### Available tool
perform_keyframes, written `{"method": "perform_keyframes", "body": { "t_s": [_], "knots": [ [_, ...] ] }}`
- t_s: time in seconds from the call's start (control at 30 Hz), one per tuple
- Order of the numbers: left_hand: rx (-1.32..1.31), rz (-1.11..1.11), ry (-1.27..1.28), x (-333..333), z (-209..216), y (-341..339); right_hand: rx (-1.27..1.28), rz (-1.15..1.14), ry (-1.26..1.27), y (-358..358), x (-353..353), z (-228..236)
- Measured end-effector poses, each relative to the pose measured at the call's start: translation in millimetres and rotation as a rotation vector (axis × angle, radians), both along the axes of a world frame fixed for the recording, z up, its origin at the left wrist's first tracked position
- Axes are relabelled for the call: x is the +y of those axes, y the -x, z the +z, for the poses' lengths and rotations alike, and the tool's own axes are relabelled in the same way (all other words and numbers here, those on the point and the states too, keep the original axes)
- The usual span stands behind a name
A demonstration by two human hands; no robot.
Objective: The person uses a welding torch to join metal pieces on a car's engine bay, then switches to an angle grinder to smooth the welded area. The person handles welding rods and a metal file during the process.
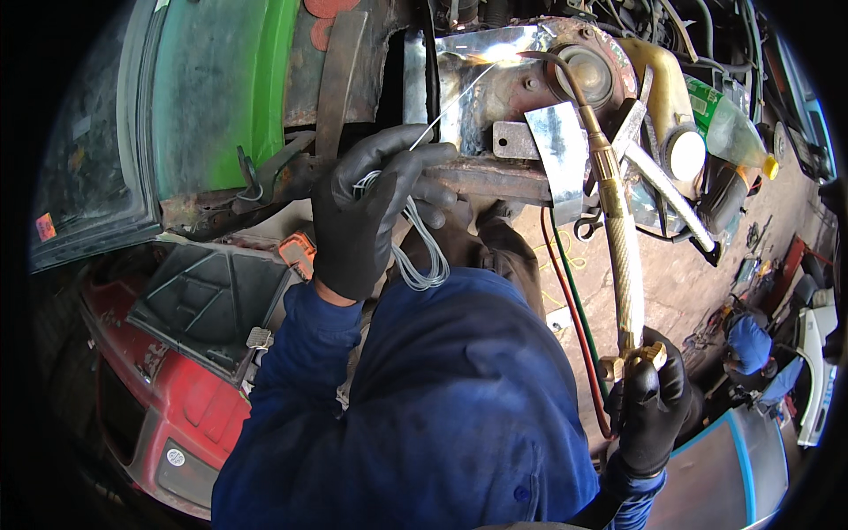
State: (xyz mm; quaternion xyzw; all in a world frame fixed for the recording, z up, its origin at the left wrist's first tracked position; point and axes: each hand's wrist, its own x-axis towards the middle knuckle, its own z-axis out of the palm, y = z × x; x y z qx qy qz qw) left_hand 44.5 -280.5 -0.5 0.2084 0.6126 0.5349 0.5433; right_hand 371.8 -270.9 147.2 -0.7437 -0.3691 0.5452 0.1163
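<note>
Brass torch [621, 238] blazing at panel [455, 79]

The right hand [652, 402] grips the long, scuffed torch, its bent tip [560, 64] glaring against shiny metal; the left hand [364, 208] holds coiled grey wire [439, 261]. From here, I can't tell what's in the yellow-capped bottle [735, 137] or yellowed reservoir [658, 79].

Car-body repair workshop
Bare-metal bodywork [473, 97] at twelve o'clock, a green vehicle panel [265, 84] toward eleven, a red car body [203, 408] at eight and a brass torch [617, 208] at two.
</note>
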Motion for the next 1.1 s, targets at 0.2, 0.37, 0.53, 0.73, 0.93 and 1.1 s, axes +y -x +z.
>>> {"method": "perform_keyframes", "body": {
  "t_s": [0.2, 0.37, 0.53, 0.73, 0.93, 1.1],
  "knots": [
    [-0.039, 0.079, -0.047, -3, 8, -2, -0.133, -0.018, -0.212, -15, 1, 9],
    [-0.065, 0.061, -0.083, -3, 3, 1, -0.298, -0.014, -0.453, -33, 9, 15],
    [-0.130, 0.051, -0.089, -3, 1, 3, -0.246, -0.049, -0.468, -38, 13, 29],
    [-0.054, 0.053, -0.053, 0, 2, -1, -0.449, 0.105, -0.511, -38, 13, 27],
    [-0.041, 0.033, -0.075, 1, 1, 1, -0.309, 0.056, -0.416, -36, 12, 33],
    [-0.031, 0.017, -0.082, 4, 1, 1, -0.260, 0.038, -0.375, -34, 15, 39]
  ]
}}
